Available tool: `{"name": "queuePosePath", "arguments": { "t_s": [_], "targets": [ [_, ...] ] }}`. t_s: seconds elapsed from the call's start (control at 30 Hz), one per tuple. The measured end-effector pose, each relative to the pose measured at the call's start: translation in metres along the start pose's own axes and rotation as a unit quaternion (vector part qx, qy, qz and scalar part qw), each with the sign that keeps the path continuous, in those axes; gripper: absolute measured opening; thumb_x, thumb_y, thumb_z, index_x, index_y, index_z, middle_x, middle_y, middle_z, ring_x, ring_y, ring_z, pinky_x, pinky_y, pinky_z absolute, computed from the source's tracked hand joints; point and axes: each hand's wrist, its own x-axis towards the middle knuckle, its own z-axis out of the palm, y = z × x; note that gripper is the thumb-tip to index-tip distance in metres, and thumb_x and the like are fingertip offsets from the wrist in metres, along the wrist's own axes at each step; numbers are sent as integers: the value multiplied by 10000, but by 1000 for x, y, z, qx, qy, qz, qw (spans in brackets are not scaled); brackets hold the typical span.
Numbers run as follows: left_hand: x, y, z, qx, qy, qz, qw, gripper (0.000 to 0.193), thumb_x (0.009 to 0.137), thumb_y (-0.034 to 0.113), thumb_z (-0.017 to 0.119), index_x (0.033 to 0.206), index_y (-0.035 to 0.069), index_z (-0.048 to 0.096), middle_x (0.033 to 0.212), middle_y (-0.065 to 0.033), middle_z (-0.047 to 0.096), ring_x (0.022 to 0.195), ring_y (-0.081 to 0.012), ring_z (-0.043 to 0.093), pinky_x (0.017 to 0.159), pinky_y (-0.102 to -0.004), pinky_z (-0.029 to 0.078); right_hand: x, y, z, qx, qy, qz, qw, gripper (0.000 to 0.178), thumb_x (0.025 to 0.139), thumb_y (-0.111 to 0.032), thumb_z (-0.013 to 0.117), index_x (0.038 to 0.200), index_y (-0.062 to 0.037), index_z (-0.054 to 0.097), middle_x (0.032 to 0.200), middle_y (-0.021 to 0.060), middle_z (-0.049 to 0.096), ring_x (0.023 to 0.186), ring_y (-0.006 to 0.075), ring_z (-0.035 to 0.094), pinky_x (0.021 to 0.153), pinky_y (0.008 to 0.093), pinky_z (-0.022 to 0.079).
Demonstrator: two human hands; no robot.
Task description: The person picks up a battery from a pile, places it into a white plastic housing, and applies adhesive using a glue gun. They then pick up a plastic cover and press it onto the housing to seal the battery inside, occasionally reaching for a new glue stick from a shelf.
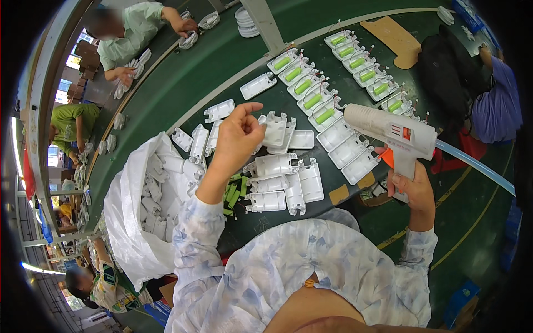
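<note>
Indoors, dark green worktable (pixel 279 100), workers (pixel 133 36) beyond, right fingers (pixel 400 181) around glue gun (pixel 383 122), left fingers (pixel 247 109) half-curled, hold unclear

1. The white, pistol-shaped plastic glue gun (pixel 395 123) is held up, its ribbed barrel pointing left; its orange trigger (pixel 387 157) hangs beneath, and a translucent bluish glue stick (pixel 476 164) runs out of its rear.
2. Left of the glue gun's nozzle, shallow white plastic housings (pixel 335 136) lie open side up in a slanting row. Those farther along hold green cylindrical battery cells (pixel 324 116) with thin wires; the nearest three are bare.
3. Beyond the glue gun, a second row of white housings also bears green cells (pixel 380 88).
4. Farther left of the glue gun, loose white housings (pixel 276 130) lie stacked and overlapping.
5. Below that stack, well left of the glue gun, spare green cells (pixel 234 195) lie jumbled.
</note>
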Motion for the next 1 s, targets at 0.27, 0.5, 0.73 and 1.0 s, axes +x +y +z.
{"name": "queuePosePath", "arguments": {
  "t_s": [0.27, 0.5, 0.73, 1.0],
  "targets": [
    [71, -24, -27, 377, 25, 179, 908, 162, 809, 106, 704, 956, 38, 705, 818, -106, 624, 737, -247, 635, 677, -358, 492, 3, 9, -3, 22, 5, -2, 1000, 614, 858, -272, 698, 1305, 87, 477, 1125, 162, 658, 609, 120, 589, 554, 246, 498],
    [117, -50, -18, 530, -12, 121, 839, 156, 802, 191, 728, 908, 77, 726, 948, -114, 656, 929, -330, 645, 782, -415, 527, 3, 9, -2, 25, 2, -12, 1000, 612, 866, -276, 688, 1316, 82, 475, 1172, 176, 639, 617, 120, 585, 541, 245, 497],
    [111, -50, -26, 495, 75, 199, 843, 221, 808, 293, 729, 831, 73, 732, 882, -126, 687, 836, -321, 679, 712, -437, 537, 8, 13, -7, 31, 9, -19, 999, 583, 870, -242, 676, 1308, 83, 469, 1271, 212, 599, 625, 121, 587, 543, 251, 504],
    [99, -31, 0, 352, -94, -83, 928, 345, 763, 394, 660, 807, 63, 745, 774, -154, 711, 758, -304, 685, 689, -393, 524, 6, 13, -5, 54, 11, -16, 998, 564, 854, -184, 655, 1308, 92, 467, 1312, 216, 579, 623, 127, 584, 555, 257, 509]
  ]
}}
